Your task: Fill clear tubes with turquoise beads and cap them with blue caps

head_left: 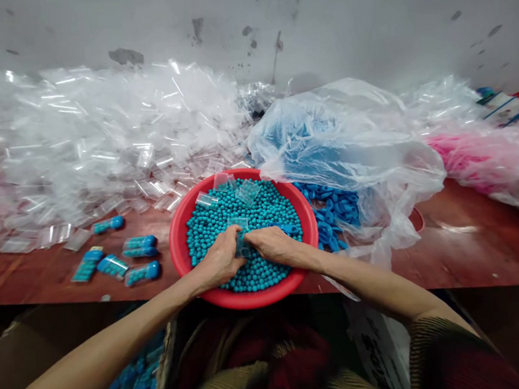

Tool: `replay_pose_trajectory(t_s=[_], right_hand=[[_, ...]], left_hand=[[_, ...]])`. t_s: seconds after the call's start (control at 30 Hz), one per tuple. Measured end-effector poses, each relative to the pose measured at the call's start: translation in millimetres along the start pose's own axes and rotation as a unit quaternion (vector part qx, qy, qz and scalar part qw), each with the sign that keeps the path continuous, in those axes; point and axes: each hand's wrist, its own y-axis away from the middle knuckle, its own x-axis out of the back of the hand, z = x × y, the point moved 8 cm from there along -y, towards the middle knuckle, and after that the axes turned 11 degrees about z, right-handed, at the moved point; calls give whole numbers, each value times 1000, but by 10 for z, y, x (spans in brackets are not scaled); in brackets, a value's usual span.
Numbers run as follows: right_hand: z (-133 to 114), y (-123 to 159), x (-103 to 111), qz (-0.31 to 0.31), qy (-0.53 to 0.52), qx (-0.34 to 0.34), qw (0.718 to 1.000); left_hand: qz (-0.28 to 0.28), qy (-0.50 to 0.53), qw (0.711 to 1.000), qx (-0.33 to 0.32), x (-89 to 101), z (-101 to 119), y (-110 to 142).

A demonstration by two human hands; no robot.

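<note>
A red basin (179, 243) full of small turquoise balls (268, 274) sits in front of me. Over it, my left hand (222, 254) grips a small clear plastic container (242, 246) between thumb and fingers. My right hand (271, 244) is closed, its fingertips against that container; what they hold is hidden. Blue plastic (286, 229) shows beside the right knuckles, on the balls. More clear containers (247, 191) lie on the balls at the back of the basin. Left of the basin, several ball-filled containers with blue caps (139, 247) lie on the table.
A large heap of clear containers (96, 143) covers the table's back left. Blue plastic caps (330, 212) spill from a clear bag (340, 130) right of the basin. Pink pieces in plastic (473, 153) lie farther right. Below the table edge, a carton (161, 366) holds filled containers.
</note>
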Motion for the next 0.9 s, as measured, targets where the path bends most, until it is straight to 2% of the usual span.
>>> replay_pose_trajectory(t_s=[0.1,0.2,0.27,0.4,0.47,0.67,0.9], right_hand=[[95,-15,122,14,-15,-33,999],[269,-114,315,79,-1,-92,993],[320,-221,342,89,32,-99,991],[286,-420,178,59,77,-69,993],[243,-461,109,63,66,-45,995],[216,-435,112,70,-5,-15,997],[268,-506,209,45,-132,-37,990]], left_hand=[[-43,-36,998,16,-52,-39,-54],[-66,-81,994,11,-79,-17,-48],[-50,-108,993,-12,-57,34,-18],[37,-156,986,-51,66,80,-3],[50,-164,983,-61,85,51,-54],[-26,-144,986,-84,10,-14,-226],[-17,-28,996,-77,19,16,-233]])
